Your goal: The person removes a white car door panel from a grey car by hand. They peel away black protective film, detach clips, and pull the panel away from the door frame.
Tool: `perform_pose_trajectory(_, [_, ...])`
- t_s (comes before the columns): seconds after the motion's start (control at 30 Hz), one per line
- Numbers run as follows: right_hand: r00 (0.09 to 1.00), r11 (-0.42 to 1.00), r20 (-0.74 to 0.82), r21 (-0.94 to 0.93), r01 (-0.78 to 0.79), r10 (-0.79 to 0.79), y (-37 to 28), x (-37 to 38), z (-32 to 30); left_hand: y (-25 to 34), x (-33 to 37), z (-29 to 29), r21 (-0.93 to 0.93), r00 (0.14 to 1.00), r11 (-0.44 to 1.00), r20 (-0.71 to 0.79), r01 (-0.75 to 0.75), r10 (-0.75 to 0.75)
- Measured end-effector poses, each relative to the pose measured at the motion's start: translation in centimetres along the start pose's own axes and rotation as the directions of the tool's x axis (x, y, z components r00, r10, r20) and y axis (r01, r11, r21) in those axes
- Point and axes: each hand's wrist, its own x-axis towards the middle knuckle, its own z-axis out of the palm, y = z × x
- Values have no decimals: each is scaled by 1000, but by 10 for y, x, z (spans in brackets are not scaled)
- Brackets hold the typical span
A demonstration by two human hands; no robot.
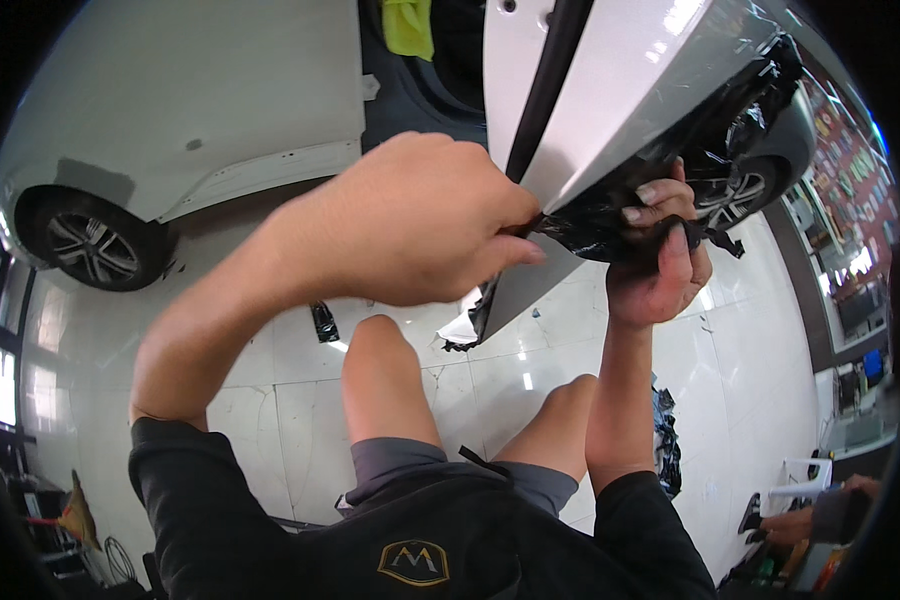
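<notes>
Head view: left hand [430,215] clamps black film [705,125] between thumb and fingers; right hand [670,255] has its fingers curled, gripping it. The film lies along the white car door [610,110], long axis slanting away toward upper right.

Car body [230,80] far left, wheel [95,245] at its left end; cloth [407,28] in the door opening, far centre. Door [600,115] right of the opening. Film [695,130] on the door's right side, part of it between left hand [430,220] and right hand [670,270]. Second wheel [745,190] far right, beyond the door. On floor [250,365]: film strip [324,322] left of the knees [382,345], film heap [667,440] right of the right forearm [625,400]. Near right: stool [802,486], another person [835,515] just beside it. Near left: broom [78,515].
</notes>
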Motion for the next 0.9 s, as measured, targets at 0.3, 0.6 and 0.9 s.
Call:
perform_pose_trajectory(0.3, [988,977,-56,-153,-150,143,-30,5,5,-54,15,17,-555,948,792,18,-255,318])
perform_pose_trajectory(0.6, [984,982,-25,-69,-175,174,-19,5,0,-40,-14,48,-122,809,885,-477,-449,344])
perform_pose_trajectory(0.9, [988,988,-33,8,-153,153,-3,3,-2,11,-52,48,-85,854,996,-518,-5,-39])
